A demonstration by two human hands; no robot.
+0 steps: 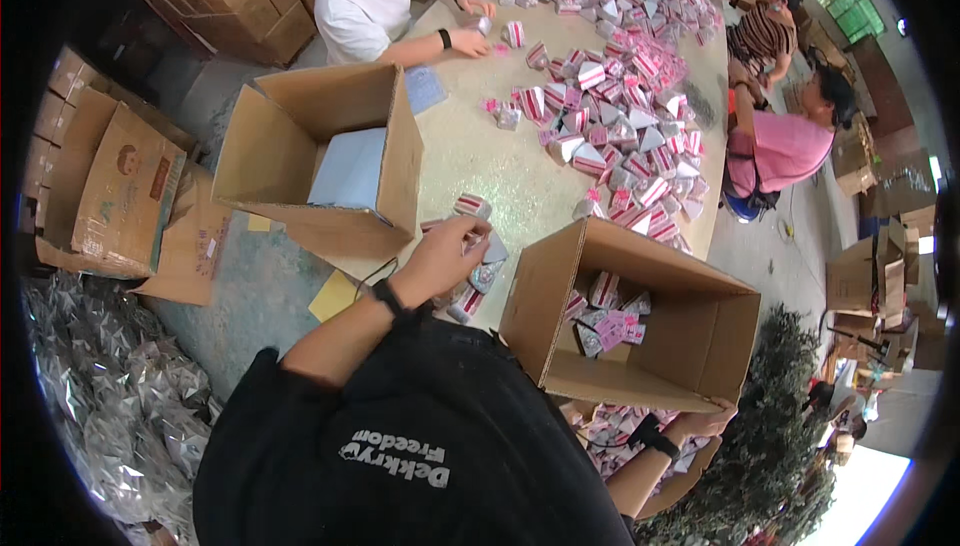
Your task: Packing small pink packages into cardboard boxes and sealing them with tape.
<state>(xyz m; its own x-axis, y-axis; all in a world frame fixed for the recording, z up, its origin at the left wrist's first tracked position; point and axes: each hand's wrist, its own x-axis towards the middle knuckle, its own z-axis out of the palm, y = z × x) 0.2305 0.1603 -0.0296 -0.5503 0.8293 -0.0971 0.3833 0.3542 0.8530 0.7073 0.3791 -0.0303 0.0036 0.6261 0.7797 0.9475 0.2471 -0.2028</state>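
Observation:
My left hand (pixel 438 264) is curled over a small group of wedge-shaped packs (pixel 487 276), silver with pink-and-white stripes, at the near edge of the table. Its fingers close on one pack, which they partly hide. With fingers bent round the lower right rim, my right hand (pixel 703 422) grips an open cardboard box (pixel 690 336). That box is tilted with its mouth toward me, and several packs (pixel 603 291) and pink slips (pixel 618 328) lie inside. More wedge packs show below it, beside my right wrist.
Another open cardboard box (pixel 290 214) stands left of my left hand, with a pale sheet inside. A large pile of wedge packs (pixel 630 126) covers the far table (pixel 455 161). Co-workers handle packs across and beside it. Silver star-shaped pieces (pixel 110 386) lie at lower left.

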